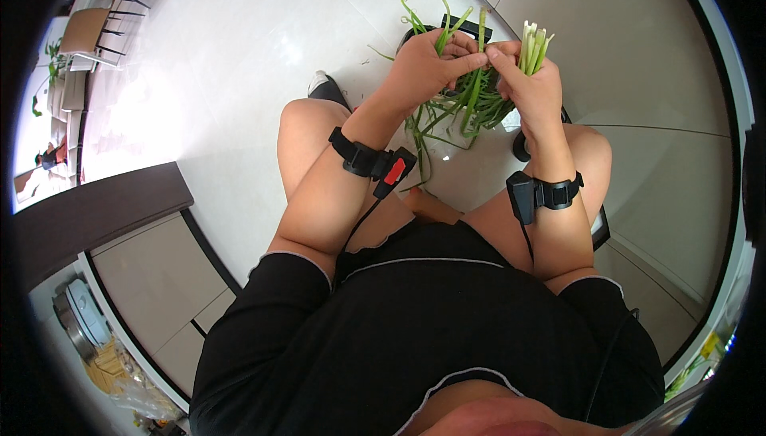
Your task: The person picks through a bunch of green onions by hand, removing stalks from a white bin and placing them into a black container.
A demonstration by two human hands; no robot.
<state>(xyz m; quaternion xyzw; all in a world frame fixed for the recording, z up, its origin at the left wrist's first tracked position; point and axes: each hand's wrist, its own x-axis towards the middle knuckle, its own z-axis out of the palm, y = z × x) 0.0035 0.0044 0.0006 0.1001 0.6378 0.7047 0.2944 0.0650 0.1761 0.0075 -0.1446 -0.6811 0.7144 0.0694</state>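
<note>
My right hand (534, 86) grips a bunch of spring onions (532, 47), with its pale cut ends pointing up and away from me. From under that hand the long green leaves (494, 104) hang down towards the floor. Curled green leaves (443, 38) stick out through the fingers of my left hand (428, 62). The thumbs and fingertips of both hands almost meet at a single upright green stalk (482, 26). Behind my hands is a black container or frame (470, 27), mostly hidden, so its kind is unclear.
Glossy pale tiles (257, 65) make up the floor between my knees and beyond. Cabinet fronts (646, 65) rise close on the right. Another cabinet (164, 274) stands at left, by a counter holding a pot (75, 325). Chairs (84, 32) are far left.
</note>
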